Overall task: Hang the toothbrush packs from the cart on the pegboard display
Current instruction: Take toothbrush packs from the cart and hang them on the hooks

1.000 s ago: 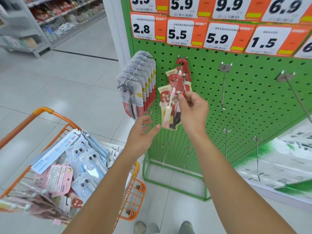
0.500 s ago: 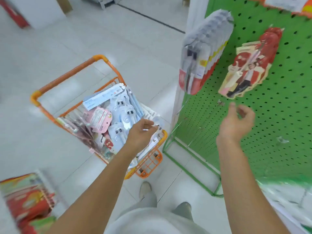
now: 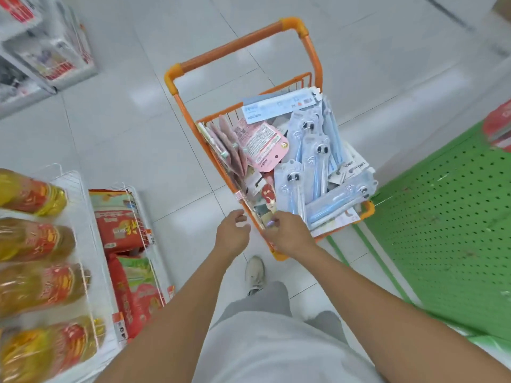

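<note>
The orange cart (image 3: 311, 48) stands on the floor below me, full of toothbrush packs: several blue ones (image 3: 313, 161) on the right, pink ones (image 3: 262, 145) on the left, and a red-and-white pack (image 3: 269, 199) near the front. My left hand (image 3: 232, 236) hovers just outside the cart's near left rim, fingers apart and empty. My right hand (image 3: 289, 237) reaches over the near rim with curled fingertips at the packs by the red-and-white one; blur hides whether it grips any. The green pegboard (image 3: 442, 217) is at the right, with red packs (image 3: 497, 128) hanging at its edge.
White wire shelves on the left hold yellow oil bottles (image 3: 30, 244) and red bags (image 3: 121, 225). Another white shelf unit (image 3: 47, 56) stands at the far left. My shoe (image 3: 254, 275) is on the tiled floor just behind the cart.
My head has swung down from the pegboard to the cart. My right hand left the hung red pack and dropped to the cart's near rim; my left hand drew back outside the rim.
</note>
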A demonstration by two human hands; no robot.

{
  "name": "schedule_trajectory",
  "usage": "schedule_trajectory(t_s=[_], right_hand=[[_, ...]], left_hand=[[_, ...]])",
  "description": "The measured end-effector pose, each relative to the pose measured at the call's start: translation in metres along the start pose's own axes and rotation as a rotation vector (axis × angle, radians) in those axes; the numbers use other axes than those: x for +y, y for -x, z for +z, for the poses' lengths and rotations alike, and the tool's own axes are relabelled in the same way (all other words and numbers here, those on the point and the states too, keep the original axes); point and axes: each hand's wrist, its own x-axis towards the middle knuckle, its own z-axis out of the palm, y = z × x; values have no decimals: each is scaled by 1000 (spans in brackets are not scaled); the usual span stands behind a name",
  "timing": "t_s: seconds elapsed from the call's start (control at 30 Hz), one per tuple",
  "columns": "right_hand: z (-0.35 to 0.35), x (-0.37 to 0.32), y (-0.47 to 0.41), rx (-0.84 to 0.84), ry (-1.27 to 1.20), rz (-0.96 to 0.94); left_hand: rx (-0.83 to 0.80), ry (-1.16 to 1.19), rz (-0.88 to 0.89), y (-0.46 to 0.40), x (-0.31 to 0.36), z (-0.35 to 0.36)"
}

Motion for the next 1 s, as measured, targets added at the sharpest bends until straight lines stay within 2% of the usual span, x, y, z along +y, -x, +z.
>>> schedule_trajectory(t_s=[0.17, 0.3, 0.47, 0.6, 0.67, 0.7, 0.8, 0.83, 0.87, 0.93, 1.0], right_hand=[[44, -16, -41, 57, 184, 47], [48, -19, -52, 105, 255, 112], [11, -13, -41, 115, -1, 29], [-12, -10, -32, -5, -296, 34], [-17, -15, -35, -10, -304, 23], [-19, -16, -39, 52, -285, 34], [-28, -15, -51, 423, -171, 108], [-30, -16, -54, 492, -84, 98], [-29, -17, -57, 478, 28, 61], [-19, -24, -62, 264, 301, -35], [-4, -27, -69, 67, 577, -41]], left_hand=[[-142, 61, 37, -35, -2, -10], [-192, 154, 3, -63, -4, -22], [-143, 268, -56, -77, 6, -24], [-290, 454, -6, -73, 24, -18], [-312, 466, 32, -71, 28, -16], [-293, 447, 46, -70, 30, -16], [-191, 370, 37, -77, 28, -18], [-158, 354, 17, -80, 26, -20], [-134, 351, -2, -83, 24, -21], [-103, 362, -34, -88, 19, -22], [-87, 365, -53, -89, 17, -23]])
